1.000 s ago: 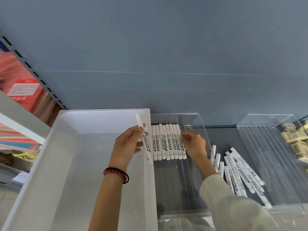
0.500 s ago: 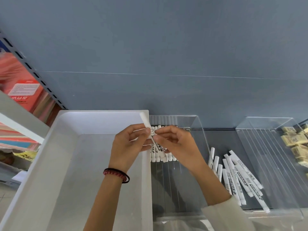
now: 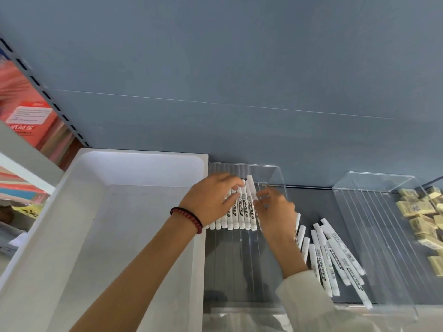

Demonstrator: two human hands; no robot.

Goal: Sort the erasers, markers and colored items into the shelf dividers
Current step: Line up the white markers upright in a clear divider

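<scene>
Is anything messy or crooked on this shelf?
Yes. The loose white markers lie crisscrossed in a heap on the dark shelf, unlike the tidy row of white markers inside the clear plastic tray beside them. The row's rightmost marker also pokes out farther back than its neighbours.

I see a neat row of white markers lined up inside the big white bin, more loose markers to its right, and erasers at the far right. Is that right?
Not quite. The row of markers lies in the clear tray just right of the white bin, not inside it, as the head view shows. The loose markers and erasers are as you say.
</scene>
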